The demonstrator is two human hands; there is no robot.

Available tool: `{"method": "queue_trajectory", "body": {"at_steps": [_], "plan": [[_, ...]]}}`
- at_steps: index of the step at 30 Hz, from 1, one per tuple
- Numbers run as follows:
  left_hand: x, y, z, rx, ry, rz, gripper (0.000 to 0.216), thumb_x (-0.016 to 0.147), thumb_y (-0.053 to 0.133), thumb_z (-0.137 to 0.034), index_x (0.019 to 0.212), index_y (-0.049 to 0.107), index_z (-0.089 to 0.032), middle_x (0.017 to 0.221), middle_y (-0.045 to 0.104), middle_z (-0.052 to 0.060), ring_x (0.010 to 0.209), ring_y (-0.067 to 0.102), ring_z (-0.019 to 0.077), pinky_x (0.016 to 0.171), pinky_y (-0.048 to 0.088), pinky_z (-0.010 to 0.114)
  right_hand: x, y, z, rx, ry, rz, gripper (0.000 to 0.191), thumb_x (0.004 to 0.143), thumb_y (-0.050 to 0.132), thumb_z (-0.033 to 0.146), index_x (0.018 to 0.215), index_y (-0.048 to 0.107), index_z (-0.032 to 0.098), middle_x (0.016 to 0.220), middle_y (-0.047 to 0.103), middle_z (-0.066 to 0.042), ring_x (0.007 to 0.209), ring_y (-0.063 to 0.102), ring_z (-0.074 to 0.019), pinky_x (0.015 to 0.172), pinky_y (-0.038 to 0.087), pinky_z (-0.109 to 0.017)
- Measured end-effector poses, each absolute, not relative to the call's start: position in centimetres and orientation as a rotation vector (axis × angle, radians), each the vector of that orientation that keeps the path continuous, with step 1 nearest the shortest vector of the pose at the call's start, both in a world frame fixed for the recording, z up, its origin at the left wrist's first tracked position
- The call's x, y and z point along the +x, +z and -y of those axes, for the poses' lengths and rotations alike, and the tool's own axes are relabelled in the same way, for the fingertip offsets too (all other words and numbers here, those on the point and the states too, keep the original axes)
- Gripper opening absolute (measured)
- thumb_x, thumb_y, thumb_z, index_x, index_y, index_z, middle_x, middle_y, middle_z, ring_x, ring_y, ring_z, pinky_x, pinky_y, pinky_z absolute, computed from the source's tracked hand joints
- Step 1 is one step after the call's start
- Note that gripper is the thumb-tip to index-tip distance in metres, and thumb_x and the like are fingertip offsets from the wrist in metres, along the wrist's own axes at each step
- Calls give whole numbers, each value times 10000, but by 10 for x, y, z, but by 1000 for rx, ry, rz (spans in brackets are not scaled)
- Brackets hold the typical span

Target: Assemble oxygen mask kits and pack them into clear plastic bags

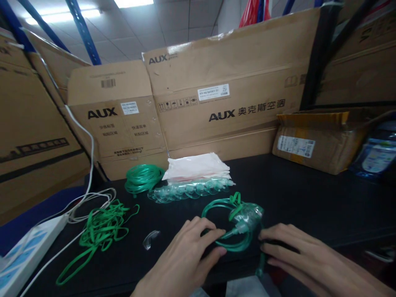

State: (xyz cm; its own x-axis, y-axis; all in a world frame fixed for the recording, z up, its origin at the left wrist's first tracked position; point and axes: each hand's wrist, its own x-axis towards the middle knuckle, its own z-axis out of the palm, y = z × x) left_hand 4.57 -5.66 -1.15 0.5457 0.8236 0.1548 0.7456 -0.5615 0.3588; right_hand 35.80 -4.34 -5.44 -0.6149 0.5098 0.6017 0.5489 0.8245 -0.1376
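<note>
A clear green oxygen mask [247,216] lies on the black table with a green elastic strap [235,200] on top. Its green tubing [236,247] is looped in a coil beside and beneath it. My left hand [194,243] has its thumb and index finger closed about the near left side of the coil. At the mask's right, my right hand [291,243] has its fingers together on a length of tubing, whose end hangs down near the table's front edge. What lies inside the right fingers is partly hidden.
A row of clear masks [192,189] lies before stacked white packets [198,167]. Left are coiled green tubing [144,177], tangled green elastic straps [103,227], a clear curved piece [151,239] and a power strip [34,251]. Cardboard [216,95] walls the back; an open box [309,142] stands right.
</note>
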Motion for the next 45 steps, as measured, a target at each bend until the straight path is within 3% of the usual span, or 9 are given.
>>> {"method": "queue_trajectory", "body": {"at_steps": [3,9,17,19,22,27,32,41,45], "plan": [[51,-15,56,2509,497,-1287,322,1048,556,-249,1354,624,-325,1238,656,18,1120,613,224,1100,447,485,321,-56,46,-684,14,2441,209,1046,553,301,1144,736,326,1051,774,-13,909,740,-186,824,609,-277],[56,-19,58,2488,471,-1216,551,936,750,-287,1445,549,-351,1245,651,7,1151,601,233,1131,411,506,286,-57,53,-623,53,2347,216,1078,497,270,1033,706,233,990,736,-17,852,709,-131,775,581,-178],[48,-18,58,2686,437,-1213,344,1027,607,-202,1342,615,-340,1192,676,2,1122,625,211,1062,437,476,316,-24,28,-690,-287,2477,337,1002,572,207,1319,670,263,1347,699,-91,1269,636,-290,1027,588,-453],[50,-18,59,2678,512,-1212,330,990,678,-332,1316,626,-336,1193,674,-3,1114,624,218,1028,447,456,312,-25,24,-674,-318,2476,332,1013,533,190,1301,682,259,1304,721,-95,1251,646,-295,1039,576,-496],[53,-17,62,2655,580,-1241,580,828,781,-594,1309,625,-311,1215,665,8,1119,623,251,1033,429,484,307,-30,21,-699,-300,2479,324,1021,515,183,1277,695,267,1277,716,-102,1231,641,-301,995,595,-501],[57,-21,64,2654,548,-1353,476,917,679,-608,1286,632,-311,1218,681,9,1096,633,255,1015,435,497,308,-36,17,-753,-311,2512,362,1033,523,250,1373,639,295,1305,667,-118,1216,621,-323,906,633,-492],[72,-46,64,2782,556,-1485,985,751,688,-801,1462,514,-142,1287,661,169,1103,626,372,975,464,570,305,-33,18,-733,-392,2470,394,1055,448,230,1406,621,275,1232,693,-131,1139,650,-322,869,634,-505],[54,-6,59,2634,423,-1242,248,958,726,-335,1188,644,-288,1157,700,-36,1085,646,182,967,417,346,300,-33,22,-698,-260,2515,296,1078,441,249,1250,678,285,1263,699,-93,1173,668,-265,925,614,-435],[54,-16,55,2675,411,-1279,153,1034,603,-342,1146,621,-239,1206,679,9,1140,638,216,1023,424,411,288,-40,19,-675,-327,2490,305,1086,402,212,1218,673,265,1251,717,-80,1170,683,-256,919,620,-440]]}}
